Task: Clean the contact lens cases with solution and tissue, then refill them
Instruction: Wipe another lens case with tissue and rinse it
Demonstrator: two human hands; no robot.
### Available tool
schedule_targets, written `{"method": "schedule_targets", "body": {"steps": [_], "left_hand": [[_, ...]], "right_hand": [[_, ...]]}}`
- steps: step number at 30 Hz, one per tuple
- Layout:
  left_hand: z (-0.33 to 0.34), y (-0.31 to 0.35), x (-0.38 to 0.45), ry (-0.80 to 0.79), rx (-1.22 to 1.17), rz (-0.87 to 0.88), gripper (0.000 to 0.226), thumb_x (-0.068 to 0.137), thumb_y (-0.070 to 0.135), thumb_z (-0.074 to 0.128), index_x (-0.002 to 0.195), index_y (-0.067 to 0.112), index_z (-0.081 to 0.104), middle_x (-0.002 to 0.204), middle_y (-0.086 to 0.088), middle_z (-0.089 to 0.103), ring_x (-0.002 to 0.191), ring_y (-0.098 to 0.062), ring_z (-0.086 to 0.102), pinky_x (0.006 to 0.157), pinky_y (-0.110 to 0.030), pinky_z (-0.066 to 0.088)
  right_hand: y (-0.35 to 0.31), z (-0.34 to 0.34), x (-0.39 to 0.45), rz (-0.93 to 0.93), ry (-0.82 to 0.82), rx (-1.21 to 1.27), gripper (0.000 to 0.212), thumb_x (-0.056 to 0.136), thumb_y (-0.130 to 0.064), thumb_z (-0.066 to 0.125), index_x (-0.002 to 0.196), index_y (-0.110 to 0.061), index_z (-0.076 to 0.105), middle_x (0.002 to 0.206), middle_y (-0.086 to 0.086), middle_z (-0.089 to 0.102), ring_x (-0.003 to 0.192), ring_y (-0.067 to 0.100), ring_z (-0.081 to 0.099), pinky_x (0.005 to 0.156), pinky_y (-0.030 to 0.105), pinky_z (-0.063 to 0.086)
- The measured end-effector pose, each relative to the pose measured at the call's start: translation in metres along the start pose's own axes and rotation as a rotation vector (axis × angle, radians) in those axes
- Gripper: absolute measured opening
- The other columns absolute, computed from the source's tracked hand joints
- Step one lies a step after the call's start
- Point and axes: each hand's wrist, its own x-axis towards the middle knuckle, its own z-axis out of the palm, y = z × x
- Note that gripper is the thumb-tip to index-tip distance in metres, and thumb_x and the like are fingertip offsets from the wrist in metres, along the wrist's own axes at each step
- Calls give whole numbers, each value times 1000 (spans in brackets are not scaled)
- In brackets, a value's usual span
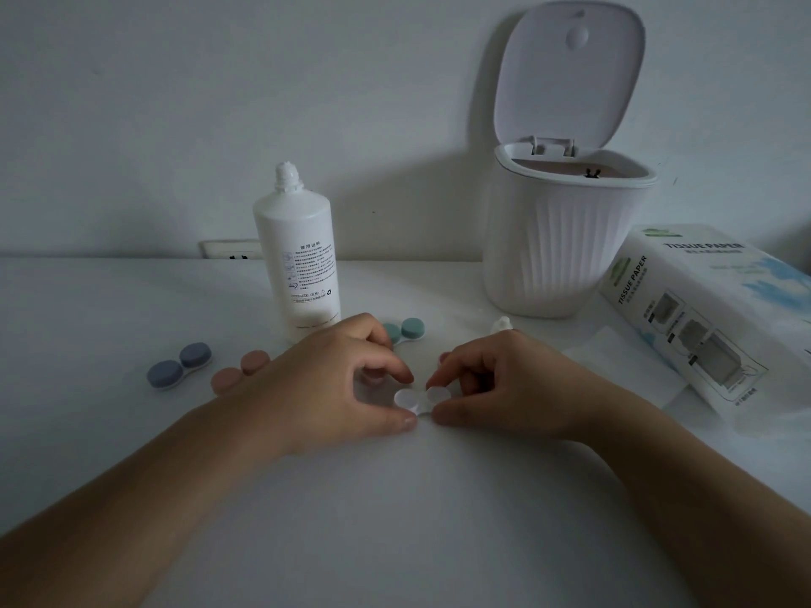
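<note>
Hands meet at the middle of the white counter (395, 520): the left hand (346, 383) pinches the left cap of a white lens case (420, 399) between thumb and fingers, and the right hand (504, 383) pinches the right cap. Behind them lie a pink case (245, 366), a blue case (179, 365) and a green case (406, 330). Farther back stand the uncapped solution bottle (298, 256), an open-lidded bin (566, 230) and a tissue pack (711, 318).

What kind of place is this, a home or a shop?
Probably a home, at a white table against a plain wall. A small lidded bin, a tissue paper pack and a wall socket suggest a private room.
</note>
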Motion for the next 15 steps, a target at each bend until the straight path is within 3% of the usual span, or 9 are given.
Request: {"method": "schedule_targets", "body": {"steps": [8, 11, 13, 15], "left_hand": [[-3, 11, -2, 1, 0, -9, 15, 74, 44, 86, 81, 42, 73, 111, 22, 51, 102, 20, 48, 79, 9, 26], [-2, 8, -2, -7, -49, 0, 18, 73, 43, 87, 87, 35, 78, 113, 25, 48, 101, 13, 53, 78, 2, 34], [-1, 6, -1, -1, -57, 10, 19, 73, 44, 87, 88, 34, 79, 112, 23, 49, 102, 7, 55, 77, -2, 38], [1, 3, 1, 0, -68, 16, 21, 73, 44, 87, 89, 34, 79, 110, 22, 50, 101, 2, 57, 78, -7, 41]], "right_hand": [[-4, 0, -3, 14, -4, -1, 22, 74, -44, 80, 92, -33, 76, 56, -21, 56, 78, 19, 70, 98, 50, 52], [-3, 2, -3, 35, 10, 7, 25, 72, -46, 80, 95, -34, 76, 57, -20, 57, 70, 14, 66, 97, 47, 53], [-3, 1, -4, 41, 27, 22, 26, 73, -42, 83, 96, -35, 75, 57, -20, 57, 61, 3, 58, 90, 38, 56], [-4, -1, -5, 33, 40, 19, 26, 74, -39, 85, 97, -40, 74, 58, -20, 57, 55, -2, 52, 69, 17, 50]]}}
